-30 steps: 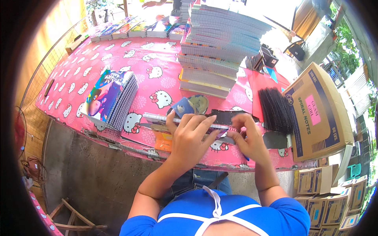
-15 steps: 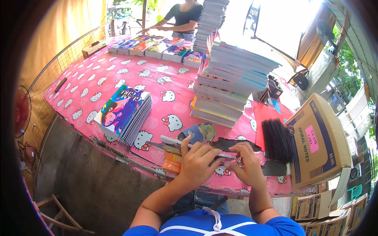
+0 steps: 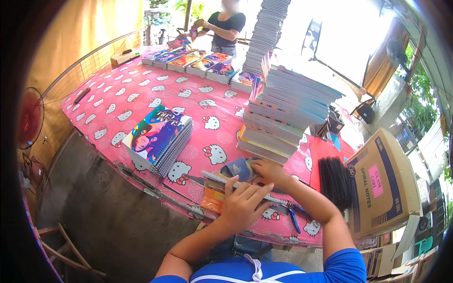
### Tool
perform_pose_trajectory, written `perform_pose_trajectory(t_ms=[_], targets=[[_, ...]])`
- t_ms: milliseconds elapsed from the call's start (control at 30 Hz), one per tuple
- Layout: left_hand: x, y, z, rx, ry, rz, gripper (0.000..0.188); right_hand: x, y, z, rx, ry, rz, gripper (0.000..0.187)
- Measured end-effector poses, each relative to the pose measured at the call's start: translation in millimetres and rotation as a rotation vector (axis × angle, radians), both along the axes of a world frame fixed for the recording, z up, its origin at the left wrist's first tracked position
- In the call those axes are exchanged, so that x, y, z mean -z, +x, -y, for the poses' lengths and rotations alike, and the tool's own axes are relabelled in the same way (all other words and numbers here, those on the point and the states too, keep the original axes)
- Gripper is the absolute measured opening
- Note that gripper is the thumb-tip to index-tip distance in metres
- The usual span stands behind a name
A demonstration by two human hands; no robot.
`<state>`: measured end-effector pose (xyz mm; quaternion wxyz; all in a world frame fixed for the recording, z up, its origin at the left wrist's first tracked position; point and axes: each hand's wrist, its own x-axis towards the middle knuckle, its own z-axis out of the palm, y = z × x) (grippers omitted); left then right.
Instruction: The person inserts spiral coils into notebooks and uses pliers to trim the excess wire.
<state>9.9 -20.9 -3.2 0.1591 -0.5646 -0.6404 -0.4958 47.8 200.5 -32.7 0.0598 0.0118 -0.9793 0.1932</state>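
Observation:
My left hand lies over a thin spiral notebook, its fingers spread on top and holding it near the table's front edge. A dark coil runs out past the notebook's right end. Just below that coil rests a tool with a blue handle, perhaps cutters. Beyond the notebook, my right hand has its fingers curled at a blue rounded piece with a printed figure; whatever lies between the fingertips is hidden. Under the left end of the notebook is an orange packet.
Tall notebook piles rise just beyond my hands. A colourful notebook stack stands left. Black coils and a cardboard box sit right. Across the pink table, a co-worker handles notebooks near more stacks.
My right hand has left the notebook's coil end and reached forward to the blue piece. The blue-handled tool now shows on the table. The co-worker has lifted a notebook.

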Motion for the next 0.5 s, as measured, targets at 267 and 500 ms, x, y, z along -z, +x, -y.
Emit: perform_pose_trajectory(t_ms=[267, 500], targets=[[11.5, -13.1, 3.2, 0.061, 0.032, -0.037, 0.03, -37.0, 58.3, 11.1, 0.311, -0.878, -0.54, 0.034], [4.3, -11.7, -2.2, 0.056, 0.025, 0.019, 0.034, -28.4, 107.7, 5.1, 0.257, -0.725, -0.262, 0.03]])
